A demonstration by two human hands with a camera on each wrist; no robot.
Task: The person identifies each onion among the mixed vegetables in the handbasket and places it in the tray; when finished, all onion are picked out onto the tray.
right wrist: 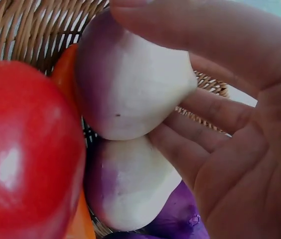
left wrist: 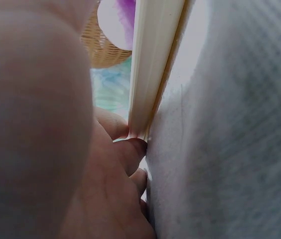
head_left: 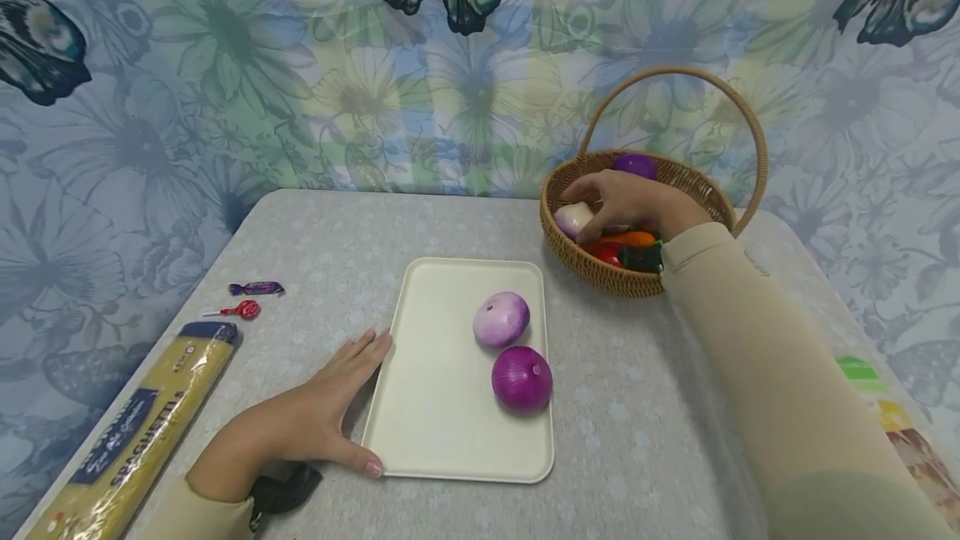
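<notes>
My left hand (head_left: 341, 407) lies flat on the grey table (head_left: 645, 407), its straight fingers (left wrist: 125, 149) against the left edge of a cream tray (head_left: 442, 407). On the tray sit a pale purple onion (head_left: 501, 319) and a dark purple onion (head_left: 522, 379). My right hand (head_left: 600, 207) reaches into a wicker basket (head_left: 600, 269) at the back right. There its thumb and fingers curl round a white-and-purple bulb (right wrist: 130, 84). Under it lie a second such bulb (right wrist: 125, 184), a red tomato (right wrist: 21, 149), an orange vegetable (head_left: 633, 237) and a purple onion (head_left: 634, 165).
A spaghetti packet (head_left: 135, 432) lies at the front left. Beyond it are a red lollipop (head_left: 242, 309) and a purple wrapped sweet (head_left: 257, 288). A colourful packet (head_left: 892, 415) shows at the table's right edge. A floral cloth hangs behind the table.
</notes>
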